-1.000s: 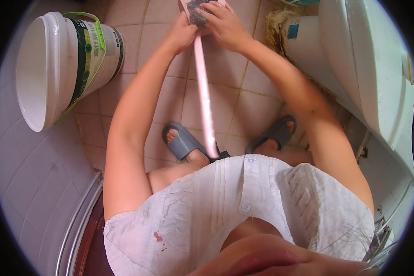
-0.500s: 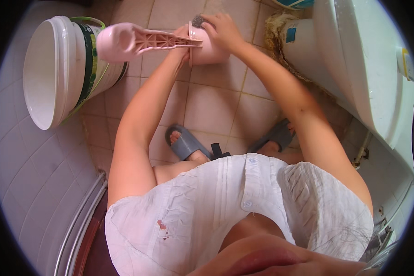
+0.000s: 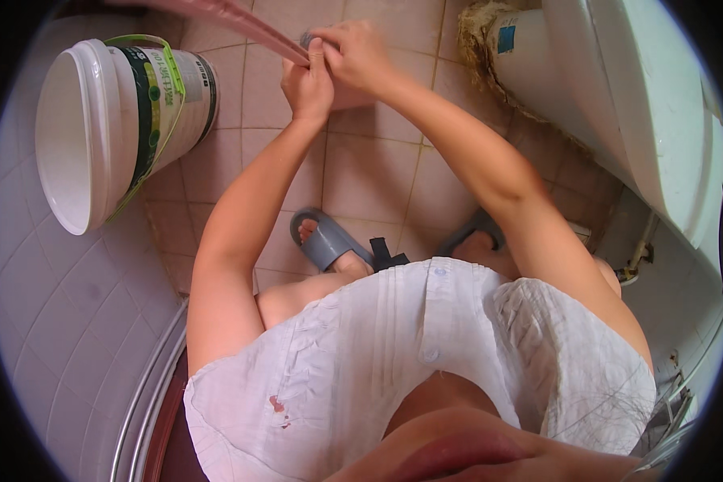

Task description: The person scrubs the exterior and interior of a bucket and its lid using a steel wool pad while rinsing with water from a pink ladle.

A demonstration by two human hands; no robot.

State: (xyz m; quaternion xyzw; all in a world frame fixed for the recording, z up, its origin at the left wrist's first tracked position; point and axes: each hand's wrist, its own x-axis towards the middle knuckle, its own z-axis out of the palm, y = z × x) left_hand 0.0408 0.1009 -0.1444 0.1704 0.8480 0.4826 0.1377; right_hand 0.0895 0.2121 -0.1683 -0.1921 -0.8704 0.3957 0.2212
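A pink plastic dipper [image 3: 253, 28] is held over the floor at the top of the view, its long ribbed handle slanting up to the left and past the edge. My left hand [image 3: 307, 90] is closed round it where the handle meets the cup, thumb pointing up. My right hand [image 3: 360, 58] is bent over the dipper beside the left thumb, fingers closed on a dark grey scouring pad [image 3: 306, 38]. Both hands and forearms mostly cover the cup; a pink part of it shows below the right hand. The scourer is largely hidden under the fingers.
At left a white bucket [image 3: 96, 132] with a green handle lies tilted, its mouth toward the tiled wall. A white ceramic fixture [image 3: 618, 96] with a brown-crusted base stands at right. Metal pipes [image 3: 140, 394] run low at left. My feet in grey slippers [image 3: 329, 243] are on the tiles.
The dipper has tipped and turned, its handle swinging up and out of the top edge. Both hands have shifted slightly left, and the left thumb now shows upright.
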